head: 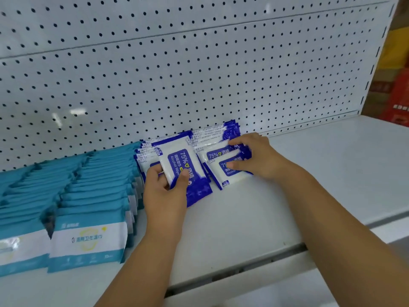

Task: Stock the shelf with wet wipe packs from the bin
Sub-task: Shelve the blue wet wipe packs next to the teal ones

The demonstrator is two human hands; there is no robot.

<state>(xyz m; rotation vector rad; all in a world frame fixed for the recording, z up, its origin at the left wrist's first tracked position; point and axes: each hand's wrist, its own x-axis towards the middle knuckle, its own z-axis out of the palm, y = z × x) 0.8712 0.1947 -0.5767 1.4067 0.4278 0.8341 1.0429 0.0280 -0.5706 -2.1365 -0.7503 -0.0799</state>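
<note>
Blue-and-white alcohol wipe packs stand in two short rows against the pegboard on the white shelf. My left hand grips the front pack of the left row, thumb on its face, tilting it up. My right hand is closed on the front packs of the right row, thumb on the printed label, fingers over their top edge. More packs of the right row lean behind against the pegboard. The bin is out of view.
Two long rows of teal wipe packs fill the shelf's left side, touching the blue packs. The white pegboard back wall rises behind. Bare shelf lies right of my hands. Red and yellow goods show beyond the shelf's right end.
</note>
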